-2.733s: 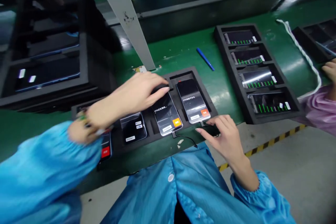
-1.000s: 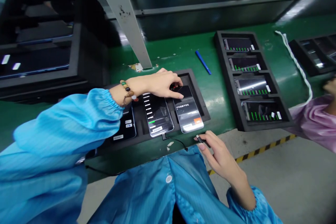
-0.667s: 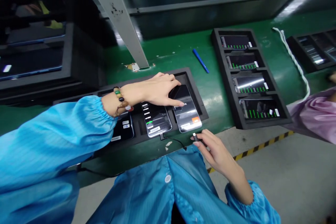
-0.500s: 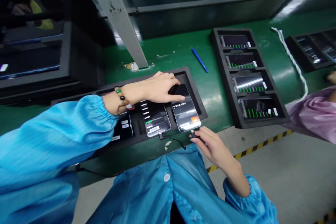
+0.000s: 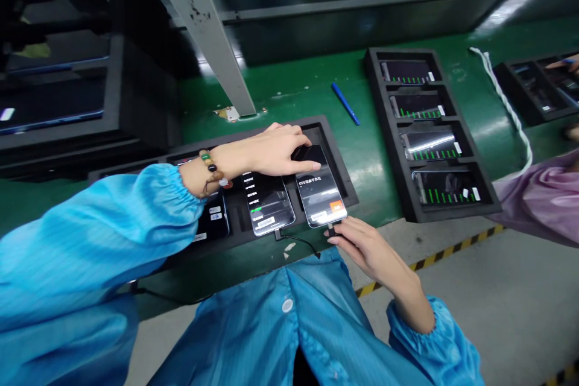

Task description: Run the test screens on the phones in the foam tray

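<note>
Plainly, we work at a green bench [image 5: 379, 184] that spreads beneath and beyond both hands. Well to the left of our left hand [image 5: 274, 151] stands a stack of dark trays [image 5: 142, 96], and under that hand lies a long black tray [image 5: 336, 160]. Past our right hand [image 5: 368, 247], on its far side, sits another tray [image 5: 389, 129] with 4 phones [image 5: 446, 187], 1 per compartment.

The phone [image 5: 320, 200] we handle lies face up and lit in the long tray, between our left thumb and our right fingertips. Our left hand lies spread over its top, thumb resting on its face; whether it also grips the edge we cannot tell. Below our left wrist, a neighbouring phone [image 5: 274, 208] has a cable [image 5: 298, 240] at its lower edge. Beyond our fingertips lies a blue pen [image 5: 345, 104]. Our right thumb and fingers pinch a small plug [image 5: 332, 231] at the phone's lower edge.

We judge the step in hand to be seating that plug, though its depth is hidden. The next move seems to call for a straight push, our left hand bracing the opposite end.
</note>
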{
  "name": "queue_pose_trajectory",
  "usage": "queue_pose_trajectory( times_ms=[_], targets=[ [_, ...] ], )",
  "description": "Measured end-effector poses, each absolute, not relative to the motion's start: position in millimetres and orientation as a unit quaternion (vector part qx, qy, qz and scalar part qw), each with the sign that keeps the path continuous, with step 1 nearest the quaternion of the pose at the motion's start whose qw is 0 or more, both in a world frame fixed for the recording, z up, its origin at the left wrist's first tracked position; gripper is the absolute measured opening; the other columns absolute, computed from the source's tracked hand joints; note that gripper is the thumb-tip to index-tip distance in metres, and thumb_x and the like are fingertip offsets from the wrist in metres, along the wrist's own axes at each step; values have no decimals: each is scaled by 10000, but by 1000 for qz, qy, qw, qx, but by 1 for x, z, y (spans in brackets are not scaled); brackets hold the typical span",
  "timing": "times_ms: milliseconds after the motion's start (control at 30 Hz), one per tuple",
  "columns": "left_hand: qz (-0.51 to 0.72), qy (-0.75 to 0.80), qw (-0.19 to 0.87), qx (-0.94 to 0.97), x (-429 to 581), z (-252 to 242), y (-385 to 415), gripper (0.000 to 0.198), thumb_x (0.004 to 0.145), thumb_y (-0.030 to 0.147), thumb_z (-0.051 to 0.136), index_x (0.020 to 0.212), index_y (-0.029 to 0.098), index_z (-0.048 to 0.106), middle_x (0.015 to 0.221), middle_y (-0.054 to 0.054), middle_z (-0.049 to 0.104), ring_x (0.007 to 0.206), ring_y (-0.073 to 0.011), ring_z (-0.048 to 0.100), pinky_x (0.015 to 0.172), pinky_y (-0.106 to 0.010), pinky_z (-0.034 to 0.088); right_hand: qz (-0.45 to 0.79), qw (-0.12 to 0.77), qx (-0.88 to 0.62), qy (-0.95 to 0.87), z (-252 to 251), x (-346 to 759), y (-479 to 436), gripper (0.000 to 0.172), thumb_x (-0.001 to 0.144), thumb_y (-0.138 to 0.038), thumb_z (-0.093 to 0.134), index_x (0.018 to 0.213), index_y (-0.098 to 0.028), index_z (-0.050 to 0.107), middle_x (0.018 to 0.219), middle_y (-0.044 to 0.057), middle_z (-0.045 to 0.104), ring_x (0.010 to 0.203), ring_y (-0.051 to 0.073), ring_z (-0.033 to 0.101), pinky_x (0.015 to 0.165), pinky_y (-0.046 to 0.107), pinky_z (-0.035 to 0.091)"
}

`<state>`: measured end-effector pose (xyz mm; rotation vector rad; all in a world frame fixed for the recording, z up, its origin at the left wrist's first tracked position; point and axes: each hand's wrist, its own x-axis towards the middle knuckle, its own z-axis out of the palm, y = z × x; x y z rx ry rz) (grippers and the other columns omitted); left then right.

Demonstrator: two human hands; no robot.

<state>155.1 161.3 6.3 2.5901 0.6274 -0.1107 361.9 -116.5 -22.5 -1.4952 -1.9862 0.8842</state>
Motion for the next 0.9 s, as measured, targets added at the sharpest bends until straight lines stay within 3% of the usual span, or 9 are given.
queue_pose_trajectory(
  times_ms=[367,600,767,900],
  targets=[
    [-48,232,244,940,155,10,160,939,1006,896,441,1517,146,682,1440,-190,696,1390,-386,628,1218,-511,403,341,228,-545,-731,-23,364,-116,237,1197,-348,536,1080,-222,700,1061,66,780,981,242,743,867,393,603],
    [-87,200,231,948,150,11,164,1153,783,922,724,1626,151,570,1534,-228,620,1444,-439,562,1203,-519,430,367,222,-545,-721,-22,366,-115,249,1201,-365,529,1064,-225,682,1047,61,763,975,234,718,864,369,562],
    [-36,227,236,944,154,8,157,951,907,874,637,1486,121,658,1427,-218,683,1357,-419,614,1170,-529,445,374,226,-543,-717,-22,366,-116,250,1201,-368,535,1036,-231,664,1018,47,743,953,225,697,854,357,539],
    [-33,236,256,937,155,11,155,910,957,886,550,1471,145,676,1404,-189,700,1341,-402,630,1174,-534,436,378,222,-545,-714,-21,366,-115,257,1202,-367,537,1019,-230,654,1002,41,729,938,216,681,839,346,521]
  ],
)
